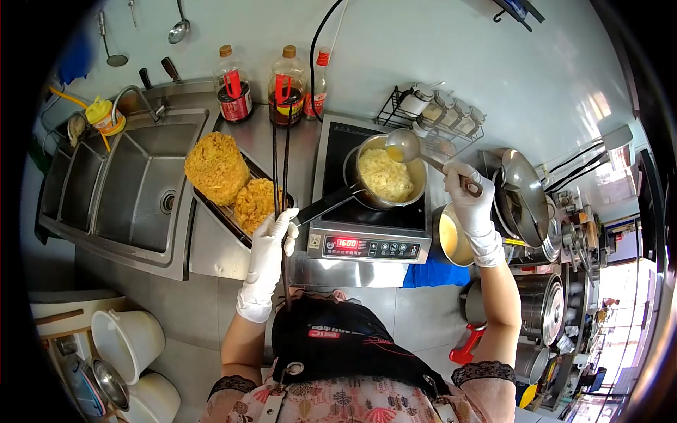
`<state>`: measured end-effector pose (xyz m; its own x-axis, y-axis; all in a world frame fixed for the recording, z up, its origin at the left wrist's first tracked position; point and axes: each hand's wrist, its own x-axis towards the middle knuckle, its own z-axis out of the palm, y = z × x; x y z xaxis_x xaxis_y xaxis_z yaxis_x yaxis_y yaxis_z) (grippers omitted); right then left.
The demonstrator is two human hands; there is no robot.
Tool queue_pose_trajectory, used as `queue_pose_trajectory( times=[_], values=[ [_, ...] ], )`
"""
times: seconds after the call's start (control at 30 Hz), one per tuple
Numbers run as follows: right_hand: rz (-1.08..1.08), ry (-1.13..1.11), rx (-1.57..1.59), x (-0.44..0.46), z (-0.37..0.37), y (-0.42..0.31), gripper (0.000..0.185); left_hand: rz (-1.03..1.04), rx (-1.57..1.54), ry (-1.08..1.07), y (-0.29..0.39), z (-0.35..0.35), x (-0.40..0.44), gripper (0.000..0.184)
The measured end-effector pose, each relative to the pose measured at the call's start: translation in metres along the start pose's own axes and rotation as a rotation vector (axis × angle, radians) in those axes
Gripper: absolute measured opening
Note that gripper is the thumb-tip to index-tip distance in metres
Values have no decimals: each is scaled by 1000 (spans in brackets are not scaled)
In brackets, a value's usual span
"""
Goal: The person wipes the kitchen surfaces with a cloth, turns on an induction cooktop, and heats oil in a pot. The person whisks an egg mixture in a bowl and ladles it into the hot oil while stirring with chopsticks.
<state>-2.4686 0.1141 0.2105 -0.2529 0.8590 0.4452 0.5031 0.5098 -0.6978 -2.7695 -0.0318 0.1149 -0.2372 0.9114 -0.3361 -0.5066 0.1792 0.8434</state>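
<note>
My left hand (271,247), in a white glove, is closed round a pair of long dark chopsticks (285,162) that point up and away. Close by is the black handle of a pot (421,176) on the induction cooker (338,158); whether I touch it is unclear. Inside the pot lies a pale yellow frying mass (384,175). My gloved right hand (469,197) grips a ladle (403,145), its bowl over the pot's far rim with some yellow liquid in it. Golden fried pieces (216,168) rest on a tray (222,220) left of the cooker.
A container of yellow batter (455,236) stands right of the cooker. Bottles (287,84) and a jar rack (437,113) line the wall. A double sink (137,187) is at left, a large wok (522,197) at right, white buckets (127,345) at lower left.
</note>
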Motion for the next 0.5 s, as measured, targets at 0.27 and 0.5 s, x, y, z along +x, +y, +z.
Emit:
queue_pose_trajectory(
  times=[0.27, 0.5],
  values=[
    [-32, 14, 17, 2, 2, -2, 9, 2, 0, 8, -1, -2, -2, 30],
    [-28, 46, -24, 5, 0, 5, 5, 7, 0, 11, -1, -3, -4, 31]
  ],
)
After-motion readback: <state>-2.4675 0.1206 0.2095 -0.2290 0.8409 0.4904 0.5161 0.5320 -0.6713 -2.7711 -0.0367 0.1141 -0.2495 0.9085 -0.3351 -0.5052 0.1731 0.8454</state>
